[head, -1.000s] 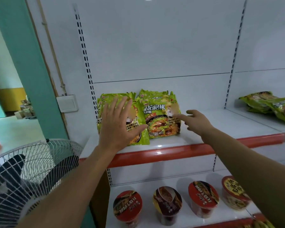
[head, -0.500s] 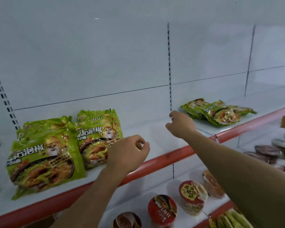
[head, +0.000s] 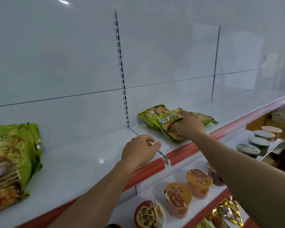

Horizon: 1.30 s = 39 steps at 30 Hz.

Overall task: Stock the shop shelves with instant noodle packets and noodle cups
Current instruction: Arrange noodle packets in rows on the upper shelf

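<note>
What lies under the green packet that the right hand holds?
More green packets lie under it, flat on the white shelf. The top packet and the right hand partly cover them, so their number cannot be told.

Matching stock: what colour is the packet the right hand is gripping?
The packet is bright green; the head view shows it.

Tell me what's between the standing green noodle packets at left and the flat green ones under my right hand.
Head view: only bare white shelf, with the left hand over it.
</note>
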### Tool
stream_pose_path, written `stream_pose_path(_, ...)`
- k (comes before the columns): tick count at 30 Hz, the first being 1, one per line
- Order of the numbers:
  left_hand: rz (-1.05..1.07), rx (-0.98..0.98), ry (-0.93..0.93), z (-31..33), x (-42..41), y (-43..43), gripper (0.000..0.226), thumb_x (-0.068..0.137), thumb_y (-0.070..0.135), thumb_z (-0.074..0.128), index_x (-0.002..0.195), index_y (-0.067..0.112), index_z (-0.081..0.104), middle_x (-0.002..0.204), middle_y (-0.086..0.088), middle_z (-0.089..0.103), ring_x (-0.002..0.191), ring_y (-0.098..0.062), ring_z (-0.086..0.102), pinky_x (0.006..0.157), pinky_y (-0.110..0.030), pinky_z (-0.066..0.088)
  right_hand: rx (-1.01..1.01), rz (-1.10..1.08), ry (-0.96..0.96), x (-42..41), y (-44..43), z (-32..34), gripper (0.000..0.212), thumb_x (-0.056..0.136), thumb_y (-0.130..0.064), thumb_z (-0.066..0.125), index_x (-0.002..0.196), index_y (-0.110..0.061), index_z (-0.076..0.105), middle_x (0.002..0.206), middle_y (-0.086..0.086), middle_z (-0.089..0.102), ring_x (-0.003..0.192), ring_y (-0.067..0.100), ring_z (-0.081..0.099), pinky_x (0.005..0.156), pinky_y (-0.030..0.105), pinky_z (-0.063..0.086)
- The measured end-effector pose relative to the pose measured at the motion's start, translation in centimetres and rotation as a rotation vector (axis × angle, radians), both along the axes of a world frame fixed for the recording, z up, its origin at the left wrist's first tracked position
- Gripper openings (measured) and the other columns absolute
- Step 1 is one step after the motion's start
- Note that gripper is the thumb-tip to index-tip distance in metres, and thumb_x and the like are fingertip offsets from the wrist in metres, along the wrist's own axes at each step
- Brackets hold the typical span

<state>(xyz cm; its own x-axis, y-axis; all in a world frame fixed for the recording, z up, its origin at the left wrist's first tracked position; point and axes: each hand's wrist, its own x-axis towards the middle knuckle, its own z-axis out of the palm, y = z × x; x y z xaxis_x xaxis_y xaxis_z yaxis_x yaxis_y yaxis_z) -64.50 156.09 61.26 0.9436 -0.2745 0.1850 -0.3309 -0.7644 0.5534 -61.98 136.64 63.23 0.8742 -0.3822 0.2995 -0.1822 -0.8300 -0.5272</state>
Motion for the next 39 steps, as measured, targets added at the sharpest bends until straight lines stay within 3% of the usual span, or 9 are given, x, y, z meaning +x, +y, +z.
stream_pose_path(3,0.002,-0.053,0.085,0.0,2.2,-3.3,0.056,0.089,0.062,0.053,0.132,0.024,0.056,0.126,0.007,0.062,0.112,-0.016,0.058,0.089,-0.03,0.044,0.03,-0.012,0.008,1.5,-2.7,-0.8,0.062,0.091,-0.042,0.054,0.145,-0.016,0.036,0.145,0.011,0.044,0.135,0.033,0.037,0.107,0.046,0.035)
stream_pose_path(8,0.051,-0.232,0.183,0.0,5.2,-6.8,0.051,0.082,0.067,0.061,0.105,0.022,0.065,0.101,0.005,0.069,0.089,-0.014,0.064,0.083,-0.035,0.052,0.06,0.054,-0.082,2.9,-4.3,-1.9,0.066,0.087,-0.057,0.056,0.14,-0.018,0.044,0.136,0.007,0.054,0.126,0.029,0.049,0.101,0.042,0.041)
stream_pose_path(11,0.069,-0.396,0.179,-0.6,5.9,-7.4,0.066,0.062,0.077,0.065,0.107,0.029,0.066,0.097,0.009,0.071,0.089,-0.015,0.068,0.086,-0.043,0.056,0.091,0.057,-0.181,3.3,-4.6,-2.0,0.067,0.087,-0.06,0.054,0.14,-0.021,0.045,0.134,0.004,0.056,0.124,0.026,0.05,0.098,0.041,0.041)
stream_pose_path(16,0.151,-0.675,0.176,-0.6,6.9,-6.3,0.051,0.076,0.051,0.078,0.116,0.025,0.059,0.107,0.008,0.068,0.098,-0.014,0.065,0.091,-0.042,0.053,0.175,0.134,-0.298,4.6,-3.9,-1.7,0.056,0.091,-0.057,0.052,0.136,-0.023,0.049,0.124,-0.001,0.062,0.109,0.018,0.057,0.089,0.037,0.046)
stream_pose_path(20,0.15,-0.85,0.155,0.2,7.1,-4.7,0.028,0.083,0.034,0.077,0.105,0.024,0.064,0.103,0.003,0.072,0.094,-0.015,0.068,0.086,-0.035,0.055,0.249,0.219,-0.338,5.5,-2.0,-1.0,0.05,0.093,-0.054,0.051,0.133,-0.025,0.052,0.116,-0.005,0.063,0.097,0.015,0.059,0.083,0.035,0.05)
stream_pose_path(27,0.243,-1.013,0.127,1.5,6.9,0.5,0.015,0.089,0.018,0.069,0.103,0.02,0.066,0.099,-0.004,0.074,0.08,-0.018,0.072,0.061,-0.027,0.057,0.191,0.274,-0.257,7.8,-0.4,-0.5,0.043,0.095,-0.044,0.052,0.131,-0.021,0.059,0.123,0.0,0.065,0.101,0.019,0.061,0.086,0.035,0.049)
stream_pose_path(31,0.323,-1.116,0.069,1.8,7.0,4.1,0.016,0.091,0.013,0.066,0.106,0.018,0.065,0.094,-0.003,0.073,0.068,-0.013,0.069,0.05,-0.02,0.052,0.001,0.172,-0.182,8.7,-1.0,-0.2,0.047,0.093,-0.04,0.052,0.134,-0.017,0.054,0.131,0.008,0.059,0.122,0.029,0.048,0.098,0.041,0.041)
stream_pose_path(35,0.407,-1.114,0.025,1.3,7.3,7.8,0.017,0.092,0.011,0.065,0.105,0.021,0.066,0.1,-0.004,0.073,0.081,-0.02,0.069,0.064,-0.029,0.053,-0.067,0.148,0.052,9.6,-0.9,-0.3,0.071,0.09,-0.058,0.048,0.145,-0.014,0.037,0.141,0.015,0.048,0.131,0.036,0.041,0.105,0.046,0.035)
stream_pose_path(39,0.491,-1.089,0.009,0.3,7.4,10.8,0.019,0.089,0.01,0.067,0.102,0.024,0.067,0.107,-0.004,0.073,0.101,-0.025,0.068,0.096,-0.046,0.052,-0.058,0.15,0.092,10.3,-0.5,0.2,0.076,0.086,-0.062,0.054,0.142,-0.014,0.037,0.135,0.017,0.051,0.126,0.038,0.046,0.103,0.047,0.038)
